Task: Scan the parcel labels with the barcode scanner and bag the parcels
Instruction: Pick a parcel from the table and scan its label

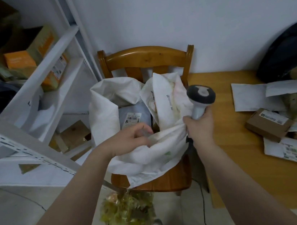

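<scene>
The white bag (145,150) is soft woven sacking, light and limp. It slumps on the chair (146,56) seat and holds no shape of its own, so we judge the rim the place to grip, one side in each hand, to spread the mouth. That mouth faces up toward us, and the bag's long axis runs roughly upright from the seat. Inside, just beyond the left fingertips, a grey parcel (134,112) lies with its label (133,118) upward (a thin mailer, probably slippery and bendable, best taken by an edge).

Our left hand (130,139) sits at the near rim with fingers curled; whether they pinch cloth we cannot tell. Our right hand (200,126) wraps the handle of the barcode scanner (200,96), and the rim seems bunched against its thumb side. The scanner is rigid plastic, its long axis rising from the fist, its head tipped away toward the wall.

To the right of that hand, well apart, a brown box (269,124) and white mailers (249,97) lie on the table (232,139).
</scene>
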